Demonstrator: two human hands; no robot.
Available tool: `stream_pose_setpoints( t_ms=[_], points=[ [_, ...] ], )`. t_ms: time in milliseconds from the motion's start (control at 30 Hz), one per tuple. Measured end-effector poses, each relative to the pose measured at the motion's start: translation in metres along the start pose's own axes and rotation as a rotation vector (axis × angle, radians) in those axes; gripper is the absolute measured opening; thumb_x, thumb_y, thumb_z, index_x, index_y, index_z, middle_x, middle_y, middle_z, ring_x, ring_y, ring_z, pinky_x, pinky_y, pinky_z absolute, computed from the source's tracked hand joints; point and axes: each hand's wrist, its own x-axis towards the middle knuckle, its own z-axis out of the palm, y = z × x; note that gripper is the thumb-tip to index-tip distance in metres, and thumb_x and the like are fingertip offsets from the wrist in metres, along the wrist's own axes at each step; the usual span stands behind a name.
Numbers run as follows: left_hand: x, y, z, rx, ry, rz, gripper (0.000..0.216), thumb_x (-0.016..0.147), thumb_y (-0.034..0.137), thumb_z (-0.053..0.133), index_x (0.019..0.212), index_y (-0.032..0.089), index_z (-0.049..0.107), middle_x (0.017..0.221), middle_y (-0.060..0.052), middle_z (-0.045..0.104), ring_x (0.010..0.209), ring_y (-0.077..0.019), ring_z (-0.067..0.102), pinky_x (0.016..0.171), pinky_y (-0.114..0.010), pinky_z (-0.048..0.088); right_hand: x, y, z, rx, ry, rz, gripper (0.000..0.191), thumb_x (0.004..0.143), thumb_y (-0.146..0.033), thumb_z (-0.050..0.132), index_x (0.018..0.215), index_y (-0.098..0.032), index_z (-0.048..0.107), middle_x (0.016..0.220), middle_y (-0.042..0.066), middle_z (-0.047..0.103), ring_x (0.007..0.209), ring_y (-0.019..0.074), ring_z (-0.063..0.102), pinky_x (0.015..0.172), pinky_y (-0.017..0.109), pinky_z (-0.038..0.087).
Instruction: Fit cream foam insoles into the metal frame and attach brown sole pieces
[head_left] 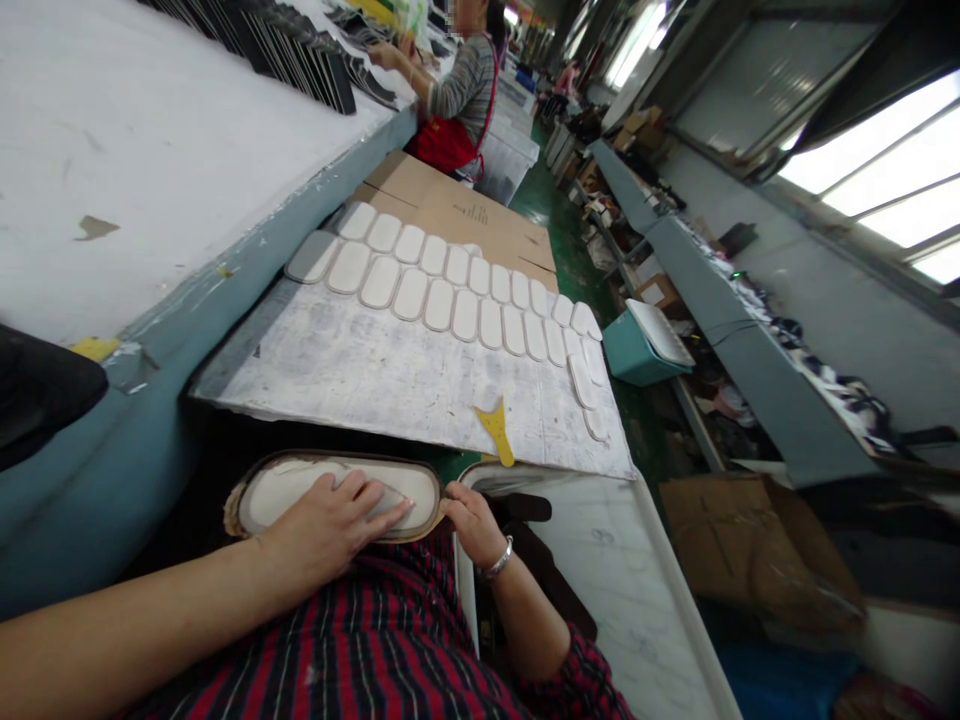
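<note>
Across my lap lies a long oval piece point(277, 490) with a pale face and a darker rim. Tan, ragged material sticks out at its left end. My left hand point(337, 520) rests on the pale face, index finger stretched toward the right end and the other fingers slightly bent. At that right end, my right hand point(472, 520) pinches the rim between thumb and fingers. Just beyond, a whitish work board point(360, 370) carries rows of similar pale ovals point(409, 293) and a yellow forked tool point(495, 432).
A white-topped table point(187, 150) runs along the left. A white bin point(630, 570) with dark pieces inside stands at my right. Cardboard point(472, 210) lies behind the ovals. A co-worker point(465, 90) stands at the far table end. A teal box point(637, 345) sits across the aisle.
</note>
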Motion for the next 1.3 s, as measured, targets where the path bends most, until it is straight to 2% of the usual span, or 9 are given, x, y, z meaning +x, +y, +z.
stream_pose_setpoints(
  t_ms=[167, 267, 367, 467, 533, 633, 867, 1100, 1300],
  points=[
    [0.001, -0.001, 0.004, 0.016, 0.013, 0.014, 0.071, 0.071, 0.040, 0.066, 0.134, 0.034, 0.034, 0.109, -0.010, 0.054, 0.094, -0.0312, 0.048, 0.069, -0.041, 0.039, 0.000, -0.002, -0.002, 0.024, -0.031, 0.014, 0.024, 0.077, -0.025, 0.042, 0.058, -0.020, 0.030, 0.059, -0.004, 0.030, 0.056, 0.0108, 0.030, 0.050, 0.022, 0.029],
    [0.001, -0.001, 0.003, 0.016, 0.012, 0.016, 0.072, 0.070, 0.041, 0.067, 0.134, 0.034, 0.035, 0.109, -0.010, 0.054, 0.095, -0.0311, 0.048, 0.069, -0.041, 0.039, -0.001, 0.002, -0.005, 0.119, -0.076, 0.046, 0.027, 0.083, -0.034, 0.043, 0.060, -0.020, 0.036, 0.062, -0.003, 0.035, 0.058, 0.0111, 0.035, 0.052, 0.022, 0.035],
    [0.001, -0.002, 0.001, 0.007, -0.001, 0.019, 0.078, 0.066, 0.045, 0.070, 0.134, 0.033, 0.034, 0.110, -0.010, 0.054, 0.096, -0.0312, 0.047, 0.070, -0.041, 0.039, -0.003, 0.013, -0.004, 0.432, -0.138, 0.196, 0.031, 0.083, -0.047, 0.044, 0.067, -0.020, 0.042, 0.064, -0.002, 0.042, 0.060, 0.0121, 0.044, 0.057, 0.024, 0.043],
    [0.001, -0.002, -0.001, 0.000, -0.019, 0.024, 0.081, 0.064, 0.048, 0.071, 0.134, 0.034, 0.034, 0.111, -0.010, 0.054, 0.097, -0.0312, 0.046, 0.071, -0.041, 0.038, -0.004, 0.028, 0.003, 0.791, -0.207, 0.322, 0.030, 0.078, -0.048, 0.055, 0.076, -0.020, 0.046, 0.070, -0.002, 0.050, 0.063, 0.0130, 0.051, 0.061, 0.027, 0.046],
    [0.001, -0.003, -0.003, -0.004, -0.033, 0.026, 0.081, 0.064, 0.049, 0.071, 0.134, 0.034, 0.034, 0.112, -0.011, 0.053, 0.097, -0.0313, 0.046, 0.072, -0.040, 0.038, -0.004, 0.038, 0.009, 0.949, -0.241, 0.343, 0.031, 0.073, -0.046, 0.064, 0.078, -0.020, 0.047, 0.073, -0.002, 0.053, 0.064, 0.0118, 0.052, 0.060, 0.025, 0.046],
    [0.002, -0.003, -0.005, -0.009, -0.061, 0.028, 0.081, 0.064, 0.048, 0.071, 0.134, 0.034, 0.034, 0.112, -0.011, 0.053, 0.098, -0.0318, 0.046, 0.072, -0.041, 0.038, 0.000, 0.050, 0.020, 1.039, -0.245, 0.337, 0.039, 0.066, -0.048, 0.072, 0.080, -0.020, 0.049, 0.069, -0.004, 0.052, 0.057, 0.0089, 0.050, 0.053, 0.021, 0.043],
    [0.000, -0.007, -0.003, -0.029, -0.067, 0.037, 0.090, 0.059, 0.053, 0.073, 0.136, 0.034, 0.031, 0.114, -0.011, 0.053, 0.099, -0.0326, 0.046, 0.074, -0.043, 0.038, 0.020, 0.052, 0.027, 0.948, -0.303, 0.361, 0.056, 0.048, -0.056, 0.080, 0.072, -0.017, 0.047, 0.055, -0.006, 0.051, 0.044, 0.0065, 0.045, 0.040, 0.017, 0.036],
    [-0.001, -0.009, 0.003, 0.000, -0.028, 0.014, 0.095, 0.054, 0.056, 0.074, 0.136, 0.032, 0.031, 0.112, -0.014, 0.053, 0.098, -0.0339, 0.046, 0.073, -0.044, 0.037, 0.019, 0.026, 0.005, 0.745, -0.321, 0.391, 0.044, 0.063, -0.049, 0.074, 0.067, -0.016, 0.045, 0.053, -0.004, 0.056, 0.045, 0.0085, 0.053, 0.045, 0.020, 0.046],
    [-0.003, 0.005, -0.001, -0.035, 0.020, -0.053, 0.094, 0.055, 0.053, 0.075, 0.136, 0.032, 0.033, 0.115, -0.015, 0.050, 0.103, -0.0346, 0.044, 0.080, -0.047, 0.037, 0.023, 0.003, -0.009, 0.275, -0.387, 0.499, 0.051, 0.063, -0.062, 0.063, 0.072, -0.017, 0.041, 0.058, -0.002, 0.060, 0.046, 0.0129, 0.061, 0.044, 0.019, 0.043]
  ],
)
